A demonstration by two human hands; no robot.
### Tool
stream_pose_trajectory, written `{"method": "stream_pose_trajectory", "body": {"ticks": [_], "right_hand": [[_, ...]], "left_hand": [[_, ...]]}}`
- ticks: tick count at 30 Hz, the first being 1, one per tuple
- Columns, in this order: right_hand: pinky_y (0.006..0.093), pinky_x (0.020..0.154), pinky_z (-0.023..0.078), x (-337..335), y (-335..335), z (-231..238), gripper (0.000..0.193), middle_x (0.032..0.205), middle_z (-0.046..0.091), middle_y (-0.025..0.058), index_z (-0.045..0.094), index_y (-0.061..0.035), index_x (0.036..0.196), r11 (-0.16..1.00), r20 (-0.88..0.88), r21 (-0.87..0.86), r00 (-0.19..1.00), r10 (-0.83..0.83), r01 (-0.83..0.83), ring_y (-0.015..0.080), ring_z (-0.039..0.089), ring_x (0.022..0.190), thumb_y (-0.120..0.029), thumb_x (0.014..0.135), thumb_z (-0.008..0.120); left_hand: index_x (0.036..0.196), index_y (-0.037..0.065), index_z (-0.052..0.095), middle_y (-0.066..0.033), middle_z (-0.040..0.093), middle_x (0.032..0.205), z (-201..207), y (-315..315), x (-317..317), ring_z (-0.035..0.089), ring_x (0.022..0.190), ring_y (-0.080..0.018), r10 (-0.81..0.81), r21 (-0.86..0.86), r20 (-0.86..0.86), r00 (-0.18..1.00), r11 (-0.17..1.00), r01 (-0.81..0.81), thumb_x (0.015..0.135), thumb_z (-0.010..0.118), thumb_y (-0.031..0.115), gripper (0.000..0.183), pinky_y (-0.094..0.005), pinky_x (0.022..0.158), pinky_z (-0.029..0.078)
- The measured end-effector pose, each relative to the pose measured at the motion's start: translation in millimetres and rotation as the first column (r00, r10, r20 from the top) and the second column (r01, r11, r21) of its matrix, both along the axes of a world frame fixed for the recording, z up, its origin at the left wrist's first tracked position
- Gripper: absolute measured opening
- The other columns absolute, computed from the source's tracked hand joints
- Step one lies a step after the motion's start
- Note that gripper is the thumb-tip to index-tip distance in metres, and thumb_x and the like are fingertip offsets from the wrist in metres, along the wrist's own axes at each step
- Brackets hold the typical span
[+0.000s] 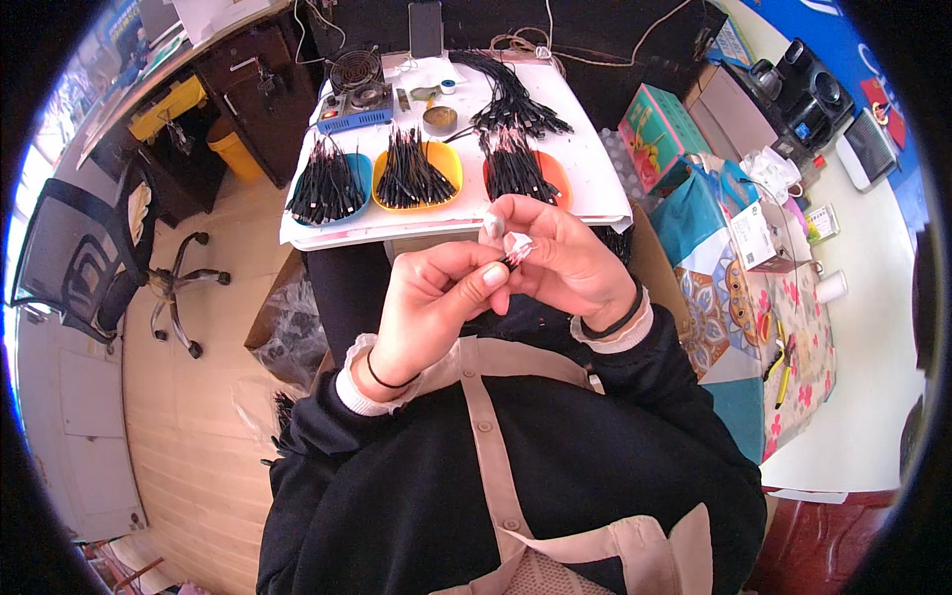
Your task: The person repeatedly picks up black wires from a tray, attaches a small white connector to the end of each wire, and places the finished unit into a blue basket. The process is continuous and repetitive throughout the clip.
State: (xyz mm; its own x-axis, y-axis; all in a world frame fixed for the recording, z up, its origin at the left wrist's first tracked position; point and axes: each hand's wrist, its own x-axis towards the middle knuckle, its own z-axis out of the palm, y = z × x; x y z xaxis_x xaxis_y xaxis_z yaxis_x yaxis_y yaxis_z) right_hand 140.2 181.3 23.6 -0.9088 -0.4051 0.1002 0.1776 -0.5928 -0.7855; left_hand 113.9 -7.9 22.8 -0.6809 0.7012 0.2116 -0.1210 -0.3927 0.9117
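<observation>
Both hands meet in front of my chest, just off the near edge of the white-covered table (307, 230). My left hand (431, 288) pinches a short black cable (511, 264) between thumb and fingers. At the cable's end are reddish wire ends and a small white piece (518, 243), too small to make out. My right hand (565, 253) curls around that end, its thumb and fingers closed at the wires. Close beyond the hands, bundles of black cables lie in a blue tray (361, 178), a yellow tray (452, 159) and a red-orange tray (557, 180).
Farther back on the table are a small blue-based device with a fan (355, 109), a round tin (439, 121) and a loose cable bundle (511, 94). An office chair (89, 248) stands left. On the right sit a green-pink box (659, 139) and yellow-handled pliers (783, 372).
</observation>
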Motion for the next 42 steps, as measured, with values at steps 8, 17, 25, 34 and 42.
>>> {"method": "stream_pose_trajectory", "body": {"ticks": [8, 17, 25, 34, 42], "right_hand": [[0.0212, 0.074, 0.048, 0, -18, -13, 0.024, 0.099, 0.049, 0.0016, 0.044, -0.0065, 0.109, 0.861, -0.273, 0.189, 0.867, -0.416, 0.473, 0.007, 0.051, 0.09, -0.007, 0.091, 0.061], [0.0195, 0.061, 0.04, -8, -2, 1, 0.008, 0.081, 0.049, -0.0014, 0.052, -0.0049, 0.093, 0.679, -0.385, 0.523, 0.853, -0.352, 0.516, 0.0048, 0.048, 0.07, -0.012, 0.097, 0.054], [0.0261, 0.05, 0.036, 0, -9, -7, 0.018, 0.062, 0.048, 0.0036, 0.056, 0.0011, 0.08, 0.349, -0.731, 0.574, 0.656, -0.188, 0.741, 0.0082, 0.044, 0.055, -0.011, 0.092, 0.06], [0.0215, 0.062, 0.042, 18, 23, 4, 0.014, 0.09, 0.057, 0.0038, 0.059, -0.0006, 0.094, 0.336, -0.757, 0.561, 0.633, -0.16, 0.757, 0.0074, 0.049, 0.069, -0.012, 0.089, 0.065], [0.035, 0.074, 0.049, 16, 15, 14, 0.036, 0.093, 0.061, 0.0088, 0.065, -0.0051, 0.103, 0.321, -0.924, 0.36, 0.288, 0.251, 0.876, 0.0264, 0.061, 0.084, 0.0, 0.068, 0.073]], "left_hand": [[0.103, -0.005, 0.065, -0.0029, 0.064, 0.076, -12, 5, -9, 0.051, 0.064, -0.0028, 0.059, -0.046, 0.071, 0.996, 0.997, -0.055, 0.095, 0.058, 0.009, 0.017, -0.0151, 0.054, 0.036], [0.098, -0.002, 0.067, -0.0001, 0.063, 0.073, -14, 3, -19, 0.048, 0.061, -0.0014, 0.097, -0.11, 0.023, 0.995, 0.99, -0.094, 0.095, 0.059, 0.012, 0.017, -0.0151, 0.053, 0.033], [0.095, -0.001, 0.068, 0.0005, 0.061, 0.07, -15, 0, -16, 0.047, 0.058, -0.0016, 0.074, -0.21, -0.063, 0.995, 0.974, -0.086, 0.093, 0.06, 0.008, 0.013, -0.0156, 0.051, 0.033], [0.09, -0.002, 0.068, 0.001, 0.059, 0.066, -14, -19, -18, 0.047, 0.054, -0.0025, -0.069, -0.226, 0.128, 0.989, 0.969, 0.097, 0.093, 0.061, 0.014, 0.017, -0.017, 0.048, 0.035], [0.092, -0.003, 0.068, 0.0003, 0.06, 0.067, -9, -14, -25, 0.051, 0.059, -0.0037, -0.19, -0.228, 0.192, 0.963, 0.946, 0.232, 0.092, 0.061, 0.009, 0.014, -0.0164, 0.052, 0.037]]}}
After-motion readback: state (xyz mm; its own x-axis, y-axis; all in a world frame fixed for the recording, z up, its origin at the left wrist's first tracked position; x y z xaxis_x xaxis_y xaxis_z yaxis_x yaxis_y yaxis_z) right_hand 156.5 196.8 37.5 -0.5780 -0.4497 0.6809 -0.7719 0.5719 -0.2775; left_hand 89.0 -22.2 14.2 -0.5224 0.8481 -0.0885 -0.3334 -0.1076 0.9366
